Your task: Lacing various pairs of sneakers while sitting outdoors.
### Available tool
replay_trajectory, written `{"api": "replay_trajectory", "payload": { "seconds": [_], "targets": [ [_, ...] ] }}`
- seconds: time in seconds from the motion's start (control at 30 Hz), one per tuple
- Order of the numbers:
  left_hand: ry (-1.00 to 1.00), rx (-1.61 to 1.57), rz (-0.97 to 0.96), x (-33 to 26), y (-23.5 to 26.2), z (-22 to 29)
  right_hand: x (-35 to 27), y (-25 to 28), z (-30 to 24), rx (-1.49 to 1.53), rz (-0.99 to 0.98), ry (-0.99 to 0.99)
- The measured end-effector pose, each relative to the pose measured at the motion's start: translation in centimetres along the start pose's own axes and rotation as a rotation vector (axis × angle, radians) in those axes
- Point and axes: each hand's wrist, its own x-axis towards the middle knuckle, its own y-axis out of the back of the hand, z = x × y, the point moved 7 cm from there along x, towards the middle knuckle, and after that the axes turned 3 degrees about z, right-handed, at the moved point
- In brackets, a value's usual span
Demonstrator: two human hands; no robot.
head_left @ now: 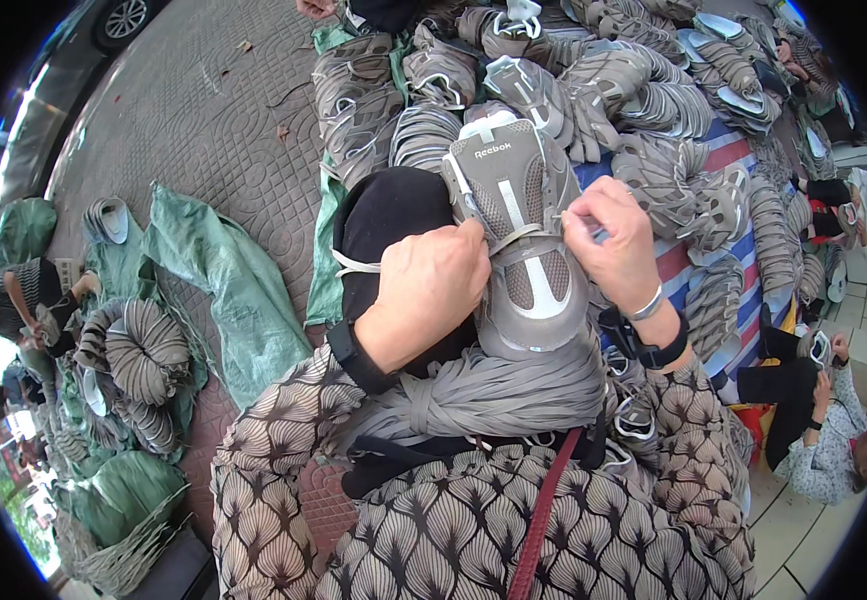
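Observation:
A grey and white shoe upper lies in front of me, toe toward me and tongue away. A grey shoelace crosses its front. My left hand is closed at the upper's left edge, gripping the lace, and a pale lace end sticks out beyond the fist. On the other side my right hand is pinched close to the upper's right edge, where the lace runs into its fingers. A thick tied bundle of grey laces rests on my lap, just below the upper's toe.
Rows of stacked grey shoe uppers spread ahead and to the right, some on a striped sheet. Green sacks and a coiled stack of uppers lie to the left. Another person sits at the right, others farther off.

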Motion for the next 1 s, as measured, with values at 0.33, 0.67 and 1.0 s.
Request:
{"api": "replay_trajectory", "payload": {
  "seconds": [0.33, 0.67, 1.0],
  "targets": [
    [-0.547, 0.108, 0.133, 2.0, 4.4, 1.9, 3.4, 0.3, -4.4, -0.423, -0.244, 0.561],
    [-0.518, 0.070, -0.281, 3.3, 1.3, 1.2, 5.9, -1.9, -3.8, -0.406, -0.765, 0.720],
    [-0.266, 0.146, -0.322, 4.2, 0.2, 0.6, 3.7, -3.0, -3.6, -0.397, -0.830, 0.841]
  ]
}}
